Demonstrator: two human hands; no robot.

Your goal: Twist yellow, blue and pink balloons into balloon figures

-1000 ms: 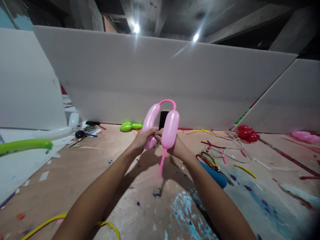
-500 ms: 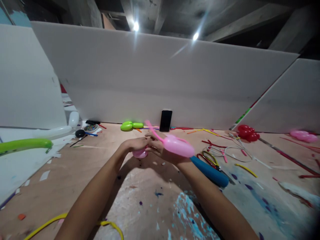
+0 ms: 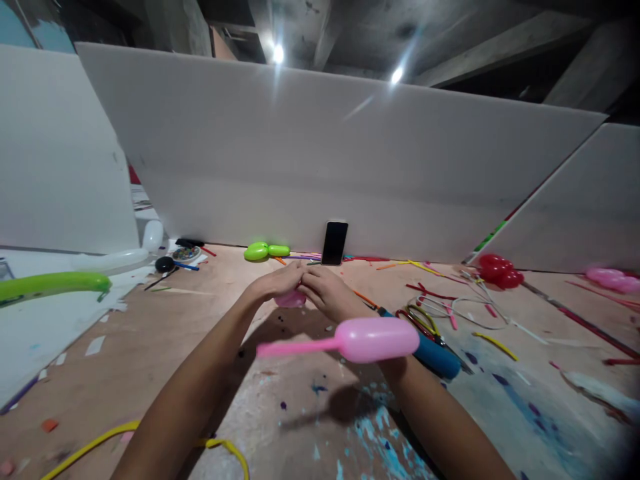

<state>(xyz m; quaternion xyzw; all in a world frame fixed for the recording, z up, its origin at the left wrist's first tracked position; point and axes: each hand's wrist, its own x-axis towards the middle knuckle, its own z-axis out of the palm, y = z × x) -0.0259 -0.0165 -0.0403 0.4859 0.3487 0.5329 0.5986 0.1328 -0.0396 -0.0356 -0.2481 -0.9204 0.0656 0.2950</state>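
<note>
Fingertips together, my left hand (image 3: pixel 281 281) and my right hand (image 3: pixel 330 293) are closed around a pink balloon (image 3: pixel 290 299), whose rounded part bulges out below the fingers. A longer pink balloon section (image 3: pixel 377 339) with a thin limp tail pointing left hangs over my right wrist and forearm, nearer to me. Whether it joins the part in my hands is hidden. Beyond the hands, a green twisted balloon (image 3: pixel 257 251) lies near the board, and a black phone (image 3: pixel 335 243) leans upright against it.
A blue balloon pump (image 3: pixel 440 358) and scissors (image 3: pixel 430 327) lie right of my right forearm. Red balloons (image 3: pixel 500 271) and loose strips are farther right. A long green balloon (image 3: pixel 55 287) and a black balloon (image 3: pixel 165 265) lie left. A white board (image 3: pixel 350 160) closes off the back.
The long pink section has swung toward me and down, its tail turning from pointing away to pointing left. Both hands have drawn closer together around the other pink part.
</note>
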